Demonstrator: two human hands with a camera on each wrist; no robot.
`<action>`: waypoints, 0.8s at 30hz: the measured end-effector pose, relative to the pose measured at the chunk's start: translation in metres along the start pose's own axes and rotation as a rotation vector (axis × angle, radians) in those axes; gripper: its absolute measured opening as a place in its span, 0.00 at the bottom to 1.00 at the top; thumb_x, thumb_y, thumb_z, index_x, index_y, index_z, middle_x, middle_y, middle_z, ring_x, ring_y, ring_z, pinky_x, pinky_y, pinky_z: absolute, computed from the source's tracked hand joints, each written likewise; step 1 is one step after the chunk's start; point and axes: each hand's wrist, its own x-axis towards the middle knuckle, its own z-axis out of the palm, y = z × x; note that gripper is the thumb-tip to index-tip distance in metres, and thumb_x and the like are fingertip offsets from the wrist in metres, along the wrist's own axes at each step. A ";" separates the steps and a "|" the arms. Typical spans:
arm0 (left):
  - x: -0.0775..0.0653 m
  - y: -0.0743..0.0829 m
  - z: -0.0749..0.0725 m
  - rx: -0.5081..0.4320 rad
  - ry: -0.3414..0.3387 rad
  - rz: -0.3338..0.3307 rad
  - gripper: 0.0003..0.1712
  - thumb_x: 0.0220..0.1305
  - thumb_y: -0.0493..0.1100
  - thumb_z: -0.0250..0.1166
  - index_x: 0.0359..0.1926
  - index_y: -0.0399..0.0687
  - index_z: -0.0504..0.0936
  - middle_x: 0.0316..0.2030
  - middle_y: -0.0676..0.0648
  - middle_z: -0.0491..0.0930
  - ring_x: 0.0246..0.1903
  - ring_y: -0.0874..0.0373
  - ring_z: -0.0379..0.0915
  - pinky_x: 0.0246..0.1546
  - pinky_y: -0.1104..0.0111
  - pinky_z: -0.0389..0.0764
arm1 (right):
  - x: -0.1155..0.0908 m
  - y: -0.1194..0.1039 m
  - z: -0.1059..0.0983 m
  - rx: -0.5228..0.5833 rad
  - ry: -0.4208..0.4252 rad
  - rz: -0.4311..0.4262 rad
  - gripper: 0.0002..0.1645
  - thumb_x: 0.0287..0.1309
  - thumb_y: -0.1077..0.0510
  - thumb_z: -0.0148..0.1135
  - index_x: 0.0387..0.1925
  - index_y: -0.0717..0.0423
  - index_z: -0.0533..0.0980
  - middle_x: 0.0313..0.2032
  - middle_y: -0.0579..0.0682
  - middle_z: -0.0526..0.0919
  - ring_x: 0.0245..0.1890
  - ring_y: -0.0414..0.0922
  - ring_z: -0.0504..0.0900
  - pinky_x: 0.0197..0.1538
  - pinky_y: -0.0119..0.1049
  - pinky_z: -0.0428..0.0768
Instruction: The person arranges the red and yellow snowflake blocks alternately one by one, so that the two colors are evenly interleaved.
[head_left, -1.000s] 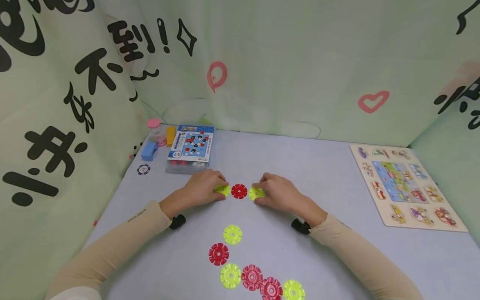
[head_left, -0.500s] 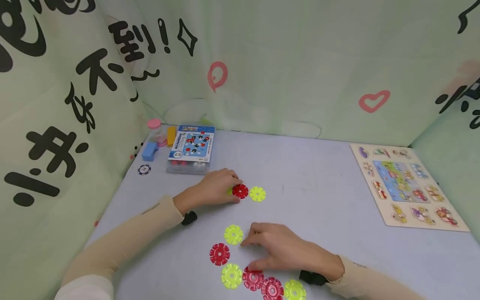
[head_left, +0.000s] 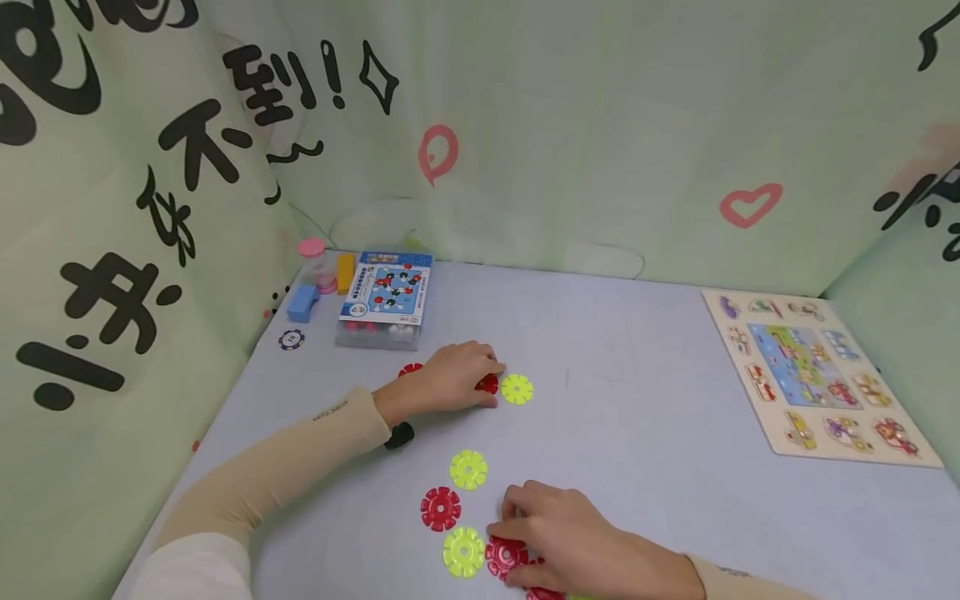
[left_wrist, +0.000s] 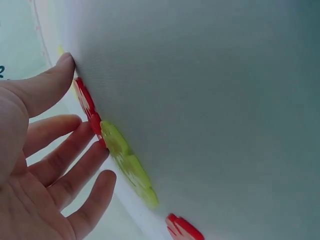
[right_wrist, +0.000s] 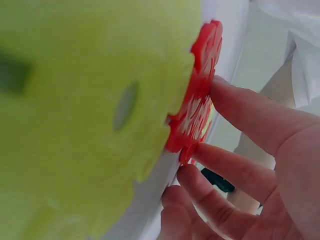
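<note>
My left hand (head_left: 453,377) reaches over the far row of flat notched plastic discs, thumb and fingers spread about a red disc (head_left: 489,383) and touching its edges. A yellow-green disc (head_left: 517,389) lies just right of it; another yellow-green disc (left_wrist: 127,162) shows beside the fingers in the left wrist view. One more red disc (head_left: 410,368) peeks out behind the wrist. Nearer the front, my right hand (head_left: 562,537) pinches a red notched disc (head_left: 504,557) between thumb and fingertips. That hand partly covers a second red disc (head_left: 543,593).
Yellow-green discs (head_left: 468,470) and a red disc (head_left: 441,508) lie left of the right hand. A boxed model set (head_left: 386,300), a bottle (head_left: 315,267), blocks and a poker chip (head_left: 292,339) sit at back left. A wooden puzzle board (head_left: 821,379) lies right.
My right hand has left the far yellow-green disc and come down to the near red discs. My left hand has slid rightward along the far row, from a yellow-green disc to the red one.
</note>
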 end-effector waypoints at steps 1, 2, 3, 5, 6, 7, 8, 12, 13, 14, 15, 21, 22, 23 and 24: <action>0.000 0.000 0.000 -0.013 -0.001 -0.001 0.33 0.54 0.59 0.68 0.61 0.57 0.75 0.55 0.51 0.76 0.52 0.58 0.70 0.47 0.67 0.77 | 0.000 0.000 0.000 -0.001 -0.009 0.002 0.26 0.51 0.34 0.63 0.49 0.39 0.80 0.39 0.37 0.76 0.37 0.30 0.69 0.31 0.19 0.71; -0.001 -0.001 0.001 -0.030 0.001 0.000 0.33 0.54 0.58 0.68 0.61 0.57 0.75 0.54 0.51 0.76 0.52 0.58 0.70 0.48 0.67 0.77 | 0.000 -0.001 0.000 -0.006 -0.013 0.004 0.25 0.51 0.34 0.63 0.49 0.39 0.81 0.39 0.37 0.76 0.36 0.31 0.69 0.30 0.19 0.70; -0.002 -0.001 0.001 -0.047 0.002 0.000 0.32 0.55 0.57 0.68 0.60 0.57 0.76 0.54 0.51 0.76 0.52 0.58 0.70 0.48 0.67 0.77 | 0.000 -0.001 0.001 -0.011 -0.016 0.005 0.25 0.52 0.35 0.63 0.48 0.39 0.81 0.39 0.37 0.76 0.36 0.31 0.69 0.30 0.19 0.70; -0.002 -0.003 0.001 -0.070 0.009 0.001 0.29 0.55 0.56 0.68 0.58 0.57 0.78 0.53 0.52 0.77 0.52 0.59 0.71 0.49 0.68 0.77 | 0.000 -0.001 0.001 -0.006 -0.022 0.006 0.25 0.51 0.35 0.64 0.48 0.40 0.81 0.40 0.37 0.76 0.36 0.30 0.68 0.29 0.18 0.68; -0.003 -0.004 0.001 -0.082 0.013 0.002 0.28 0.55 0.56 0.69 0.57 0.56 0.79 0.53 0.52 0.77 0.52 0.59 0.71 0.49 0.67 0.77 | 0.000 -0.001 0.001 -0.002 -0.022 0.006 0.25 0.50 0.34 0.64 0.48 0.40 0.81 0.40 0.37 0.76 0.36 0.30 0.68 0.28 0.18 0.67; -0.003 -0.004 0.001 -0.090 0.015 0.003 0.27 0.55 0.55 0.69 0.56 0.56 0.80 0.52 0.52 0.77 0.52 0.59 0.71 0.49 0.67 0.77 | 0.000 -0.001 0.002 -0.001 -0.020 0.004 0.26 0.50 0.34 0.64 0.48 0.40 0.81 0.40 0.37 0.75 0.36 0.30 0.68 0.28 0.17 0.67; -0.003 -0.005 0.000 -0.097 0.018 0.004 0.25 0.54 0.55 0.69 0.54 0.55 0.81 0.52 0.52 0.77 0.52 0.59 0.71 0.50 0.67 0.77 | 0.000 -0.001 0.002 0.001 -0.020 0.001 0.26 0.50 0.34 0.64 0.48 0.40 0.81 0.40 0.36 0.75 0.36 0.29 0.68 0.28 0.17 0.66; -0.002 -0.005 -0.001 -0.108 0.021 -0.003 0.22 0.53 0.54 0.70 0.50 0.54 0.84 0.50 0.52 0.77 0.50 0.59 0.71 0.49 0.68 0.77 | 0.000 0.001 0.002 0.004 -0.026 -0.002 0.28 0.48 0.32 0.64 0.49 0.39 0.80 0.40 0.36 0.75 0.37 0.29 0.67 0.28 0.17 0.66; -0.002 -0.005 -0.001 -0.109 0.021 -0.006 0.22 0.53 0.54 0.70 0.49 0.54 0.84 0.49 0.52 0.77 0.50 0.60 0.71 0.48 0.68 0.77 | 0.000 0.001 0.002 0.003 -0.025 -0.004 0.28 0.48 0.32 0.64 0.49 0.39 0.80 0.40 0.36 0.75 0.37 0.29 0.67 0.28 0.17 0.66; -0.002 -0.005 0.000 -0.112 0.022 -0.009 0.22 0.53 0.54 0.70 0.49 0.54 0.84 0.49 0.52 0.77 0.49 0.60 0.71 0.48 0.69 0.77 | 0.000 0.001 0.002 0.003 -0.023 -0.004 0.27 0.48 0.33 0.64 0.48 0.39 0.81 0.40 0.36 0.75 0.37 0.30 0.67 0.28 0.17 0.66; -0.001 -0.005 0.000 -0.117 0.023 -0.014 0.22 0.53 0.54 0.70 0.49 0.54 0.84 0.48 0.53 0.77 0.49 0.60 0.70 0.48 0.69 0.76 | 0.000 0.001 0.002 0.005 -0.021 -0.002 0.27 0.48 0.33 0.65 0.48 0.39 0.81 0.40 0.36 0.75 0.37 0.30 0.68 0.29 0.17 0.67; -0.001 -0.005 0.002 -0.137 0.026 -0.034 0.23 0.53 0.53 0.70 0.50 0.54 0.84 0.47 0.53 0.78 0.47 0.60 0.71 0.47 0.69 0.76 | 0.002 -0.002 0.001 0.084 -0.017 -0.008 0.19 0.48 0.42 0.70 0.42 0.41 0.82 0.37 0.36 0.77 0.34 0.27 0.69 0.33 0.16 0.70; -0.001 -0.005 0.002 -0.137 0.026 -0.035 0.23 0.53 0.53 0.70 0.50 0.54 0.84 0.47 0.53 0.78 0.47 0.60 0.71 0.47 0.69 0.76 | 0.003 -0.003 0.000 0.103 -0.021 -0.012 0.17 0.48 0.43 0.70 0.41 0.41 0.82 0.36 0.35 0.77 0.33 0.26 0.69 0.34 0.16 0.70; -0.001 -0.005 0.002 -0.139 0.026 -0.035 0.23 0.53 0.53 0.70 0.50 0.54 0.84 0.47 0.53 0.78 0.47 0.60 0.71 0.47 0.69 0.76 | 0.003 -0.004 0.000 0.111 -0.020 -0.020 0.15 0.48 0.45 0.70 0.39 0.42 0.82 0.35 0.35 0.77 0.33 0.26 0.69 0.34 0.15 0.70; -0.001 -0.005 0.002 -0.140 0.026 -0.036 0.23 0.53 0.53 0.70 0.50 0.54 0.84 0.47 0.53 0.78 0.48 0.60 0.71 0.47 0.69 0.76 | 0.003 -0.004 0.000 0.119 -0.024 -0.023 0.14 0.48 0.46 0.70 0.38 0.42 0.81 0.34 0.34 0.77 0.32 0.25 0.69 0.34 0.15 0.70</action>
